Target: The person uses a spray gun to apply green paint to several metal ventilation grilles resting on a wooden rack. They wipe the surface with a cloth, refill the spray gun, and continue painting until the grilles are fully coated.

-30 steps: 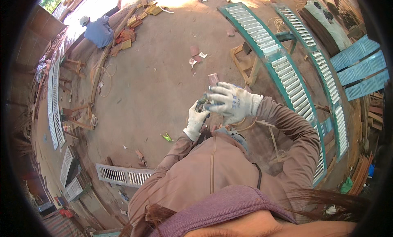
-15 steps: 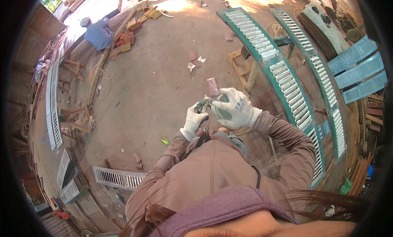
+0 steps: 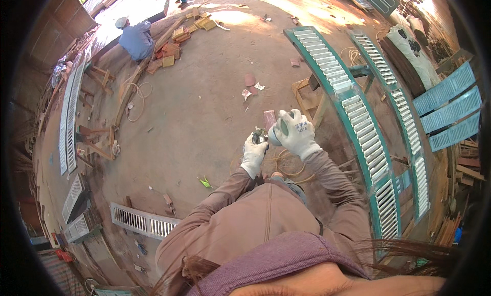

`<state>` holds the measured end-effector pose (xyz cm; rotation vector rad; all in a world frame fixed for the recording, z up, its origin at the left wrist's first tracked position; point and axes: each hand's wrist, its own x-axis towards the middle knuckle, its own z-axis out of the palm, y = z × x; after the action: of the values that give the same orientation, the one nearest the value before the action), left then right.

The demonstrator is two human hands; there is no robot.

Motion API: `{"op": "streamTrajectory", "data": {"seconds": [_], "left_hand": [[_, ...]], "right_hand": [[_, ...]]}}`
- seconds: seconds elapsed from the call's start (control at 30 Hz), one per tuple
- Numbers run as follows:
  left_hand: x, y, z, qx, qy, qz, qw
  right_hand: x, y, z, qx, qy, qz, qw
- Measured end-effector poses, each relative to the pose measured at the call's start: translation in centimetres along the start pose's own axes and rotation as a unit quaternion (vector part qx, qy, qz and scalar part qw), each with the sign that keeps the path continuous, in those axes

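Note:
Both of my hands wear white gloves and meet in front of my body. My left hand (image 3: 253,157) is closed around a small dark piece (image 3: 258,136) with pale bits at its edge; its kind is unclear. Close to its right, my right hand (image 3: 299,135) has curled fingers, with a smooth grey-blue rounded surface (image 3: 274,136) beside the thumb. Whether that surface is a held thing or the glove's coating, I cannot tell. Just beyond the hands appears a flat reddish-pink block (image 3: 269,120).
Two green-framed louvred shutters (image 3: 352,96) rest on wooden trestles (image 3: 318,109) at right, beside light blue louvred panels (image 3: 450,112). A white louvred panel (image 3: 135,217) lies at lower left. A person in blue (image 3: 137,41) sits far left near stacked tiles (image 3: 169,50). A hose (image 3: 291,169) curls below my hands.
My hands have shifted slightly forward from my body. The right hand has turned, its fingers now pointing more upward. My view has tilted and shifted a little. A small dark piece stays in the left hand.

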<state>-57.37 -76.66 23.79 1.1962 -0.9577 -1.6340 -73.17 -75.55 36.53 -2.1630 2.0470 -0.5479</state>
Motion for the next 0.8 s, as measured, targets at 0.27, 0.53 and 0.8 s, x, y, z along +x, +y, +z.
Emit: {"op": "streamTrajectory", "data": {"seconds": [0.27, 0.53, 0.8], "left_hand": [[0.2, 0.5, -0.1, 0.054, -0.032, -0.008, 0.998], [0.8, 3.2, -1.4, 0.026, -0.193, -0.015, 0.981], [1.2, 0.1, 1.4, -0.002, -0.050, -0.042, 0.998]], "right_hand": [[0.4, -0.2, -1.2, -0.026, 0.040, -0.166, 0.985], [-1.3, 2.2, -2.9, 0.044, 0.015, -0.379, 0.924], [0.2, -0.4, -0.5, -0.029, -0.024, 0.147, 0.988]]}}
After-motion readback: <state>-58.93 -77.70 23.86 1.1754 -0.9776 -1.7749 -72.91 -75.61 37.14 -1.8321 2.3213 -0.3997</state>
